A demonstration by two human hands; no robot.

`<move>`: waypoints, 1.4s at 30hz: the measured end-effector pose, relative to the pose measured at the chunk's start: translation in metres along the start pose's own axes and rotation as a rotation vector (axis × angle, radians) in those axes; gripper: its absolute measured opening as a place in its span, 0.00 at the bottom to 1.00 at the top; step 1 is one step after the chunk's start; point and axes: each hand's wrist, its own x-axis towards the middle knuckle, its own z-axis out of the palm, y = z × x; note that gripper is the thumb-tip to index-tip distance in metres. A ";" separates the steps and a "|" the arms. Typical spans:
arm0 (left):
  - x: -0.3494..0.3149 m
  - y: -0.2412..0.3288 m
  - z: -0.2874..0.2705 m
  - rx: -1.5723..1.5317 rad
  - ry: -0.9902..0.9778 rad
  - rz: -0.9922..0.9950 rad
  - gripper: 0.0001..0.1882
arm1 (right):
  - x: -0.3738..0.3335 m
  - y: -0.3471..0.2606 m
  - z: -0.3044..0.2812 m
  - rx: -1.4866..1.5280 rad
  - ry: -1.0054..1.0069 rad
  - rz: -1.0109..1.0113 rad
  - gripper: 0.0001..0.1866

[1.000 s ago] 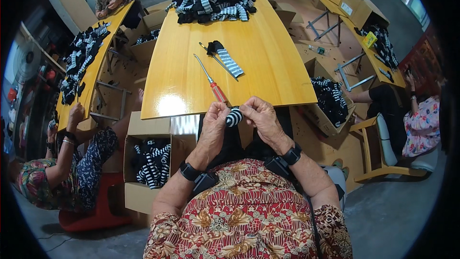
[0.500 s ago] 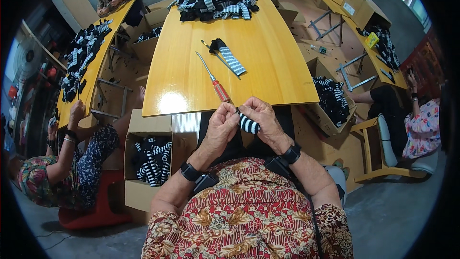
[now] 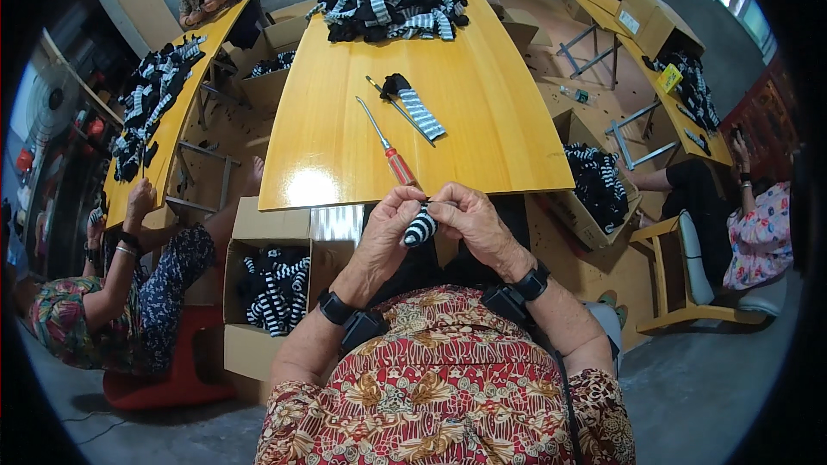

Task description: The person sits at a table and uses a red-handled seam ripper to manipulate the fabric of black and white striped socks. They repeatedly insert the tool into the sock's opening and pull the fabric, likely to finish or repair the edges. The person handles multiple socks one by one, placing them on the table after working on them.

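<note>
Just past the table's near edge, my left hand (image 3: 388, 231) and my right hand (image 3: 475, 222) are close together with fingertips pinched. Between them is a small black-and-white striped knitted piece (image 3: 420, 230), bunched up and hanging below the fingers. Its upper end is hidden by my fingertips. On the table ahead, a screwdriver (image 3: 400, 167) with a red handle points away from me. Beside it, a grey-and-white striped knitted piece with a black end (image 3: 419, 110) lies across a thin dark rod (image 3: 376, 85).
A heap of striped knitted pieces (image 3: 392, 4) covers the far end of the yellow table (image 3: 482, 146). Cardboard boxes of knitted pieces stand at left (image 3: 250, 344) and right (image 3: 564, 220). Other people sit at side tables, one with a raised hand (image 3: 140, 200) at left.
The striped piece has swung left, from under my right hand to between both hands. My hands have shifted slightly and stay pinched together.
</note>
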 end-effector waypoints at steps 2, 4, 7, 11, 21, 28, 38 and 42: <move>0.001 0.003 -0.001 0.010 -0.048 -0.018 0.12 | 0.001 0.000 0.002 0.041 0.072 -0.019 0.08; 0.001 0.008 -0.004 0.020 -0.128 -0.031 0.12 | 0.003 0.001 0.004 0.123 0.140 -0.012 0.07; 0.000 0.013 -0.007 0.005 -0.163 -0.024 0.12 | 0.007 0.001 0.011 0.155 0.133 -0.031 0.07; 0.000 0.000 -0.008 -0.050 -0.071 -0.001 0.16 | 0.011 0.007 0.013 -0.360 0.295 -0.196 0.08; -0.012 0.005 0.001 0.032 -0.106 0.090 0.21 | 0.007 -0.002 0.022 -0.490 0.276 -0.440 0.09; -0.032 0.025 0.008 0.324 -0.362 0.146 0.28 | -0.006 -0.026 0.030 -0.407 0.145 -0.292 0.08; -0.034 0.027 0.015 0.262 -0.321 -0.065 0.15 | -0.012 -0.025 0.027 -0.302 0.056 -0.201 0.07; -0.005 0.021 -0.004 -0.249 -0.114 -0.003 0.18 | 0.002 -0.018 0.023 -0.374 0.081 -0.139 0.08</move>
